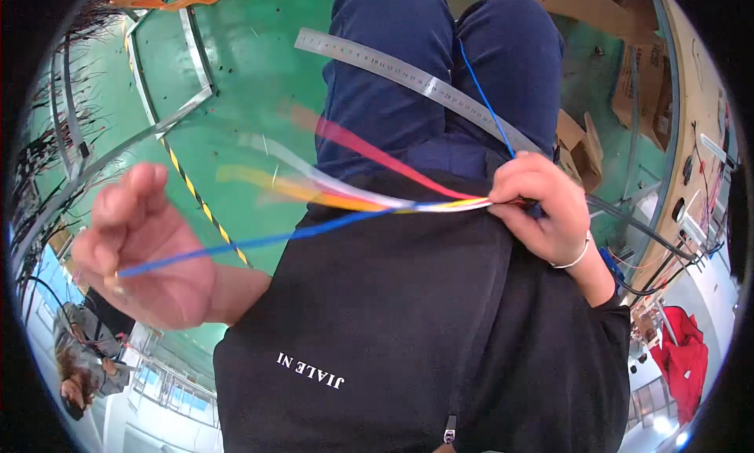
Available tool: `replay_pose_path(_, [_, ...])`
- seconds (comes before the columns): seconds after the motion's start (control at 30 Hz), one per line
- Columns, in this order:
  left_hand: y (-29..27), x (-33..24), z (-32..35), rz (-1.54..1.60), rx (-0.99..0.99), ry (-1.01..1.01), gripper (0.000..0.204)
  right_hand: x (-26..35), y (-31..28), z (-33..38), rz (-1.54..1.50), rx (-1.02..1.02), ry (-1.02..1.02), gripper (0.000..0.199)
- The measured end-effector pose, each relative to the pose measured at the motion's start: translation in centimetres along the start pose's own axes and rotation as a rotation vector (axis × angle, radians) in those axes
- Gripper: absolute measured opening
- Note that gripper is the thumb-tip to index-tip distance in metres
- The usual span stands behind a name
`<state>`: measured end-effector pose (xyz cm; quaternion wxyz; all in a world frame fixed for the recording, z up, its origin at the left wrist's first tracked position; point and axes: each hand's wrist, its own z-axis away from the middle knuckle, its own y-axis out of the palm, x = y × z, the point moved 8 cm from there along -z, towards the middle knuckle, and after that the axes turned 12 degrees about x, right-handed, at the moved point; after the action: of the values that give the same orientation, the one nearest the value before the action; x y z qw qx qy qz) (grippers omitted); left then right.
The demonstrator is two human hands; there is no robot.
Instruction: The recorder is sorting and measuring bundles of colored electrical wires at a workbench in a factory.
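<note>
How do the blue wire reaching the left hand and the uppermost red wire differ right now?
The blue wire runs fairly straight; the red wire curves. The blue wire's far end is at the left hand, while the red wire's far end is loose and blurred. Both join the wire bundle at the right hand.

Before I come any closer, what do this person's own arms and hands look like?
Both the left hand and the right hand are ungloved. A thin, pale band circles the right wrist; none shows on the left. The person's black top leaves the visible forearms bare.
</note>
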<state>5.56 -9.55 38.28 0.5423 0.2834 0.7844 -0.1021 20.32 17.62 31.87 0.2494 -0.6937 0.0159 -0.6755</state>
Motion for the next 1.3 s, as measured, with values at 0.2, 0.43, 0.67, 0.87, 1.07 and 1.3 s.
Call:
replay_pose_path(0.2, [-2.2, 11.8, 2.0, -0.212, -0.033, -0.699, 0.019, -6.6, 2.6, 0.3, 0.241, -0.107, 0.148, 0.019])
replay_pose_path(0.43, [-4.8, 21.7, 1.8, -0.011, -0.211, -0.708, 0.018, -9.0, 2.6, -0.5, 0.524, -0.283, 0.217, 0.016])
replay_pose_path(0.67, [-4.8, 24.3, 2.0, 0.138, -0.248, -0.766, 0.017, -9.4, 2.2, -0.1, 0.555, -0.345, 0.264, 0.017])
replay_pose_path(0.87, [-5.0, 25.1, 2.7, 0.108, -0.245, -0.793, 0.016, -9.6, 1.7, 1.0, 0.491, -0.397, 0.278, 0.02])
replay_pose_path(1.07, [-4.7, 25.4, 2.6, 0.092, -0.171, -0.853, 0.017, -9.6, 1.4, 2.0, 0.516, -0.398, 0.33, 0.02])
replay_pose_path(1.3, [-4.9, 24.6, 2.8, 0.032, -0.216, -0.846, 0.015, -9.9, 1.3, 2.1, 0.509, -0.393, 0.338, 0.02])
